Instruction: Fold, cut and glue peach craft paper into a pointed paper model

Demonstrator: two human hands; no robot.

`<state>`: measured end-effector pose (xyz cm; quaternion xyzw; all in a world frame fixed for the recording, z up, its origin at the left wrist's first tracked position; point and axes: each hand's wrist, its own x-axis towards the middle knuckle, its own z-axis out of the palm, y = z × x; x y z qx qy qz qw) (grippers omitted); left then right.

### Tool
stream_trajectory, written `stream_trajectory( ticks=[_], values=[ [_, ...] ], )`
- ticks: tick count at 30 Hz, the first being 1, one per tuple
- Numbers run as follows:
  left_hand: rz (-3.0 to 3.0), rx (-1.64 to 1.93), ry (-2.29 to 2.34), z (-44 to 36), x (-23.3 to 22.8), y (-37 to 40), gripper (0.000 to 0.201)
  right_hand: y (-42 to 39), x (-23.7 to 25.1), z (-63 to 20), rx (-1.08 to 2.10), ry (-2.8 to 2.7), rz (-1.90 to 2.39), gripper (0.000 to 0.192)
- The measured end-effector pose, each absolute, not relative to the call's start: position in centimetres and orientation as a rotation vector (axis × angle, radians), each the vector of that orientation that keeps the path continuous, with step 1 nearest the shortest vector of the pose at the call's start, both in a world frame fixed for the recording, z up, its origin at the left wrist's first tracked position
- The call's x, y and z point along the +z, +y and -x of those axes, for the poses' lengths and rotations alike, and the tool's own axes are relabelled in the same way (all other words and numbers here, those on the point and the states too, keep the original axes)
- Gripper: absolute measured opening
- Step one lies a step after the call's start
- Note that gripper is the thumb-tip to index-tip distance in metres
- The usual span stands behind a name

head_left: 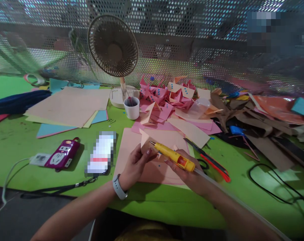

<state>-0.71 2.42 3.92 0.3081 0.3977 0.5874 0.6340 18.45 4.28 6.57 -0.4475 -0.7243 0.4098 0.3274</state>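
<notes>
Between the fingers of my left hand (136,162) is a folded peach paper piece (146,142), upright with a pointed corner. My right hand (185,175) is closed around a yellow pen-shaped glue gun (173,155). Its metal tip points left, close to the folded paper; whether they touch I cannot tell. A long pale cord or stick trails from the tool's rear along my right forearm. Beneath both hands lies a peach paper sheet (128,170) with small blue dots. Folded pink paper shapes (154,93) with blue dots are heaped beyond.
Behind a white cup (132,108) stands a fan (114,50). A red-and-black utility knife (214,167) lies at right, near brown paper scraps (264,124) and a black cable (267,192). Leftward are a phone (101,154), a purple power socket (63,155) and paper sheets (71,103).
</notes>
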Motion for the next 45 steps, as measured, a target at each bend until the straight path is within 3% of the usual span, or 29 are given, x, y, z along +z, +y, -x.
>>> stream_trajectory(
  ticks=[45],
  values=[
    [-0.807,1.353,0.927,0.79,3.59,2.56,0.025,4.09,6.56,-19.07,0.981,-2.040,1.351,0.019]
  ],
)
